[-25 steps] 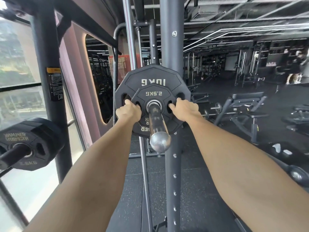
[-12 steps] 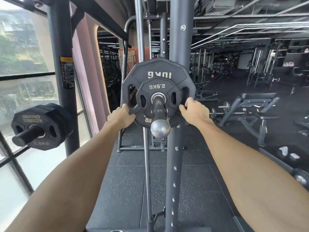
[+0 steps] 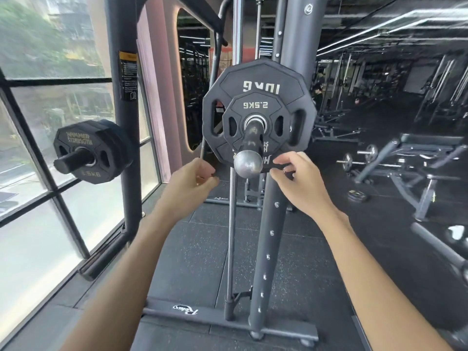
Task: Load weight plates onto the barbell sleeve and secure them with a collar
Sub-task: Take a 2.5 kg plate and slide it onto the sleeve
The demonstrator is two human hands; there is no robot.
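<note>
Black rubber-coated plates, two of them, sit on the barbell sleeve (image 3: 252,138) in the upper centre of the frame. A 10 kg plate (image 3: 260,74) is behind, with a 2.5 kg plate (image 3: 253,107) in front and flush against it. Both markings read upside down. Bare steel sleeve juts toward the camera and ends in a rounded cap. No collar in view, on the sleeve or in either hand.

Left hand (image 3: 192,178) hangs lower left of the plates, fingers loosely curled, gripping nothing. Right hand (image 3: 301,178) mirrors it lower right, fingers relaxed, tips just beside the small plate's bottom edge; contact cannot be told. Hands apart, one on each side of the sleeve end.

Handling, as judged: plates rigid and dense, rubber skin giving fair friction. Small one light enough for one hand, large one better with two. Best hold is through the cut-out grip slots (image 3: 298,125), or on the rim at opposite sides. Smooth steel would let plates slide outward, so the collar looks like the remaining step.

Spare plates (image 3: 86,145) rest on a storage peg (image 3: 67,160) at middle left, by the window (image 3: 30,138).
</note>
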